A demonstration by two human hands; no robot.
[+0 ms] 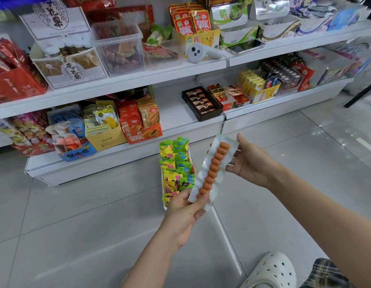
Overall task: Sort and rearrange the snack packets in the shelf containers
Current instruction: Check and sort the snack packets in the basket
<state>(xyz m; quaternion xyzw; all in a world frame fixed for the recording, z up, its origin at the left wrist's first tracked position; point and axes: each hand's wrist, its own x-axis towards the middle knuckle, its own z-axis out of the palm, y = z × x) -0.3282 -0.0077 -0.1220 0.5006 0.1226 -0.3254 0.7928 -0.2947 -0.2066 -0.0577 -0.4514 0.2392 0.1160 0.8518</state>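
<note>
Sausage packet (212,169) runs lengthwise from left hand (185,213) up-right to right hand (252,163).

Two hands are in view, the left hand (183,213) and the right hand (251,163), with one long sausage packet (213,169) between them; the sausage in it shows about ten round segments. One white tray (164,201) stands on the floor (87,215), filled with two rows of small packets (176,169), yellow on one side and green on the other, too many and too overlapped to count. Two shelf levels (122,82) are visible. On the upper one lie one white handheld scanner (201,51), one phone (245,46) and one clear plastic bin (119,48). One white clog (273,271) shows at the bottom.
</note>
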